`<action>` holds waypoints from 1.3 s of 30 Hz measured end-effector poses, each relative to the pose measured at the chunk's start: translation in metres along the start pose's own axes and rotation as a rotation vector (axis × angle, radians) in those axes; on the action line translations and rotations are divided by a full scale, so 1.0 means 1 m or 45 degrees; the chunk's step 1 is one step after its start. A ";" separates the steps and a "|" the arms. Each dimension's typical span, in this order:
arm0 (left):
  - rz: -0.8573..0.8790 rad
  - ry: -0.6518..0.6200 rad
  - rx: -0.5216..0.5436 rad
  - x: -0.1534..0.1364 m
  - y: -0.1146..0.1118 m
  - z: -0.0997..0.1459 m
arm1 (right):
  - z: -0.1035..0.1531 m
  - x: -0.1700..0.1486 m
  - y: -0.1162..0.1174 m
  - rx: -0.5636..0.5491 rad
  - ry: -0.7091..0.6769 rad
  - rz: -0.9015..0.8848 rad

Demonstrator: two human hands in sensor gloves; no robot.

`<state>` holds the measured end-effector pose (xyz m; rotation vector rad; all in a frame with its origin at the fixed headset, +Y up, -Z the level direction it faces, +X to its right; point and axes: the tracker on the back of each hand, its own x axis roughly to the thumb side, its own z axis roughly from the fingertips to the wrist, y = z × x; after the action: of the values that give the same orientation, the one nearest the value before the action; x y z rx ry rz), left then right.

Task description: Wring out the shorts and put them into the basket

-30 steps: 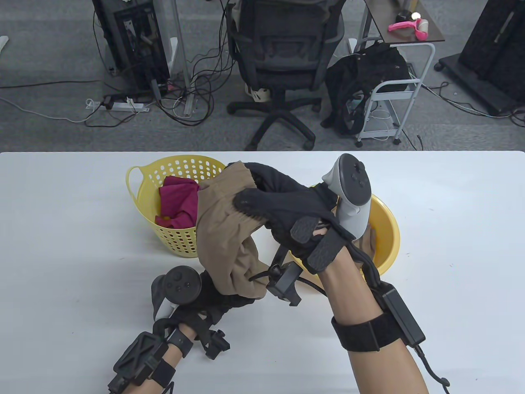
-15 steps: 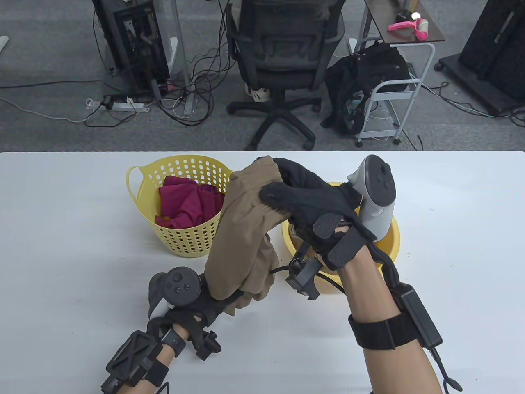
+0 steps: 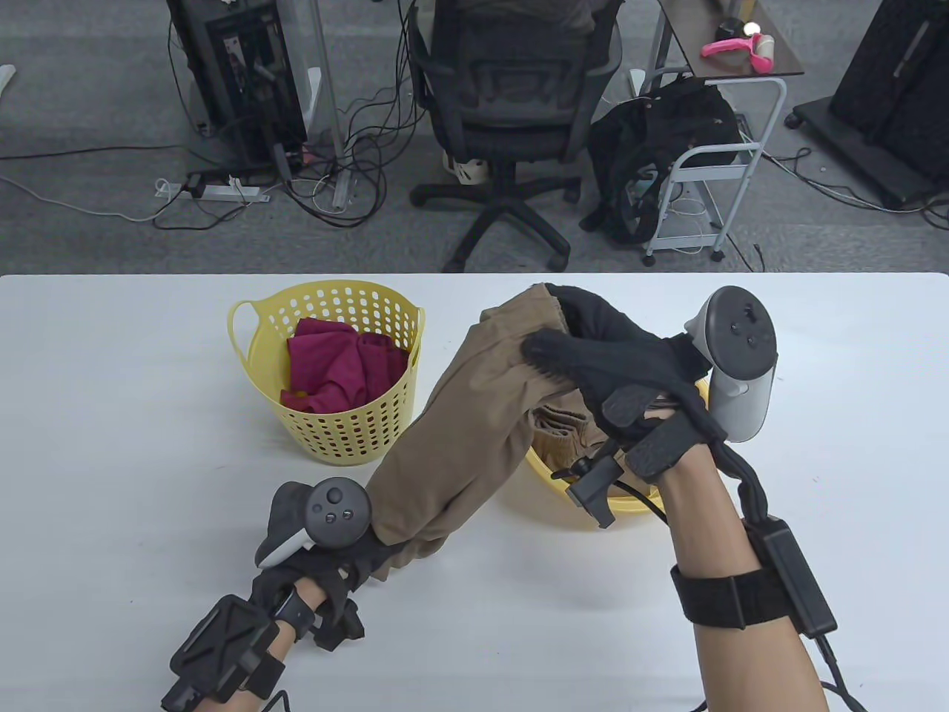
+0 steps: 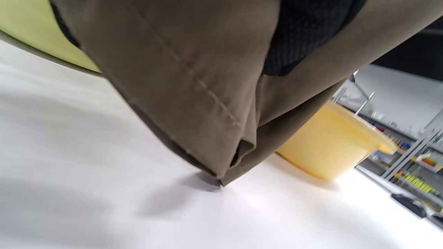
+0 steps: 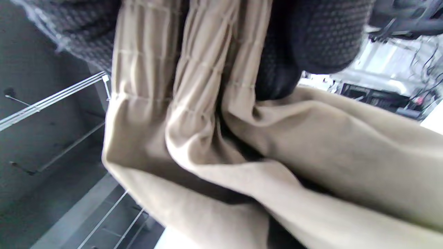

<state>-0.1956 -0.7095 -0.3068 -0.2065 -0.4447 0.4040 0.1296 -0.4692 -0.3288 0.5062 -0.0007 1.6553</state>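
Tan shorts [image 3: 460, 423] hang stretched in the air between both hands, slanting from upper right to lower left. My right hand [image 3: 586, 348] grips the gathered waistband end high above the yellow basin [image 3: 630, 508]; the right wrist view shows the pleated tan cloth [image 5: 193, 114] under its black fingers [image 5: 322, 38]. My left hand [image 3: 371, 552] holds the lower end just over the table; the hem [image 4: 221, 169] almost touches the white surface. The yellow perforated basket [image 3: 341, 437] stands left of the shorts with crimson cloth [image 3: 337, 363] inside.
More tan cloth [image 3: 560, 430] lies in the basin. The white table [image 3: 111, 460] stretches wide on both sides. Beyond its far edge stand an office chair [image 3: 511, 111], a small cart [image 3: 712, 163] and floor cables.
My right hand has carried the waistband end rightward, away from the basket and over the basin. The shorts have drawn out longer; my left hand has sunk slightly toward me.
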 end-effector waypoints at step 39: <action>0.051 -0.084 0.195 0.080 0.116 0.028 | 0.018 -0.051 0.074 0.072 0.004 1.243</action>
<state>-0.1803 -0.5686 -0.2847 -0.0539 -0.4726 0.4834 0.0683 -0.5341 -0.3079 0.5875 -0.2311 2.6128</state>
